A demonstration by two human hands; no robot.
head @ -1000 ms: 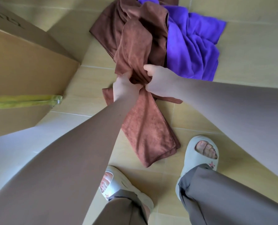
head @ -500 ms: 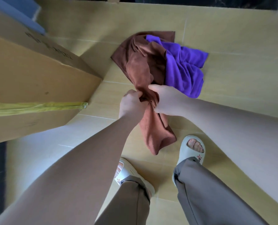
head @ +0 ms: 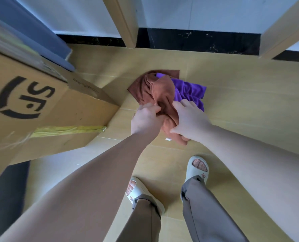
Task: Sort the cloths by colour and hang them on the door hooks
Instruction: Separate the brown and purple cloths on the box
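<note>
- The brown cloth (head: 164, 95) is gripped by both hands above the tiled floor (head: 241, 105).
- The left hand (head: 145, 119) is closed in a fist around a gathered fold of the brown cloth, at its left edge.
- The right hand (head: 188, 119) is wrapped over the right side of the same cloth, thumb below and fingers (head: 185, 104) spread across the top.
- The bunched lower end of the brown cloth is seen below the two hands; its upper part is draped back toward the pile on the floor.
- The purple cloth (head: 190, 92) is located on the floor, just beside and partly beneath the brown cloth, on its right.
- A cardboard box (head: 58, 109) with a black printed logo and a yellow strap (head: 66, 131) is positioned to the left, near the cloths.
- Two feet in pale slippers (head: 197, 169) are placed on the floor below the hands.
- A wooden door frame (head: 124, 21) is visible at the top, beyond the cloths.
- No hooks are shown in the view.
</note>
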